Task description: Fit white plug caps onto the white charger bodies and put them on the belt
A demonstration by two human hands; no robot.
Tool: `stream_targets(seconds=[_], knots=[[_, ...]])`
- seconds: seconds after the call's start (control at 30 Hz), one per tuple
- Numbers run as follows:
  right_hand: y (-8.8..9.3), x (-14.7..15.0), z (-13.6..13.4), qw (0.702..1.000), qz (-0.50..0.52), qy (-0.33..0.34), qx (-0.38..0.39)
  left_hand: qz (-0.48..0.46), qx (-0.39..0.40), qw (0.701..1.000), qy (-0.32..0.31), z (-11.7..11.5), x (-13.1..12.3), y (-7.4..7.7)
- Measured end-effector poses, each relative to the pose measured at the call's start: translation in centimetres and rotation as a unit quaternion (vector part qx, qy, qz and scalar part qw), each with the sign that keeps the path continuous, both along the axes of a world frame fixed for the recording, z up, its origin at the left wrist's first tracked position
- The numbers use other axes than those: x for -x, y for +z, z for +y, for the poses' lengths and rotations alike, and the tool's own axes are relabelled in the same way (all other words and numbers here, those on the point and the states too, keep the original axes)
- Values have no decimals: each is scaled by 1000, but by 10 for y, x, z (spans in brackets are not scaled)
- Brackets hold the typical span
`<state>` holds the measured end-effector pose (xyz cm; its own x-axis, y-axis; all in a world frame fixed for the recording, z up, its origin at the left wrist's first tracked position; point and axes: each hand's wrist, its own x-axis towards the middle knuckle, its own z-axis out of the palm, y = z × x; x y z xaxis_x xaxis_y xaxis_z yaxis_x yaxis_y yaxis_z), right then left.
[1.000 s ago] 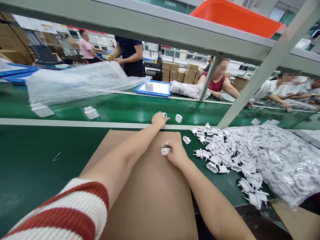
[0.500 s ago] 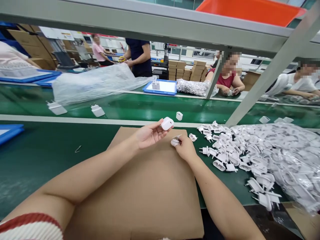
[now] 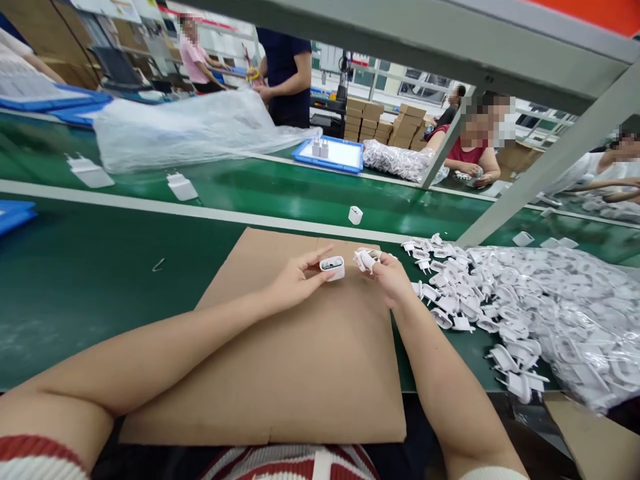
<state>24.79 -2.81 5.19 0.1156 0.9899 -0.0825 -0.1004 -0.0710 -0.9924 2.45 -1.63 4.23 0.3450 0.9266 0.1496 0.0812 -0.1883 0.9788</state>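
Over the brown cardboard sheet (image 3: pixel 300 360), my left hand (image 3: pixel 295 277) grips a white charger housing (image 3: pixel 334 268). Its open end faces me, and some circuit parts show inside. Close by on the right, my right hand (image 3: pixel 393 277) is closed on a white plug cover (image 3: pixel 366 260) with pins; the fingers partly hide it, and there may be more than one. The two pieces are apart. A heap of loose white plug covers (image 3: pixel 460 287) lies just right of my right hand, beside a clear plastic bag (image 3: pixel 590 313) full of them.
Another housing (image 3: pixel 355 215) stands on the green conveyor belt (image 3: pixel 280 193), and two finished-looking chargers (image 3: pixel 182 187) lie further left. A metal post (image 3: pixel 530 160) slants up at the right. Several people work across the belt, near a blue tray (image 3: pixel 330 155) and a plastic sheet (image 3: pixel 190 130).
My left hand has turned the housing so its open end shows. My right hand has lifted the plug cover off the cardboard towards it. The view has tilted down.
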Motion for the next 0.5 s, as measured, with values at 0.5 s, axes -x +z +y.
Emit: stream_targets(seconds=[0.5], knots=[[2,19,-9,992,-104,55,-50,74,-62,991,-90,11,3,-23]])
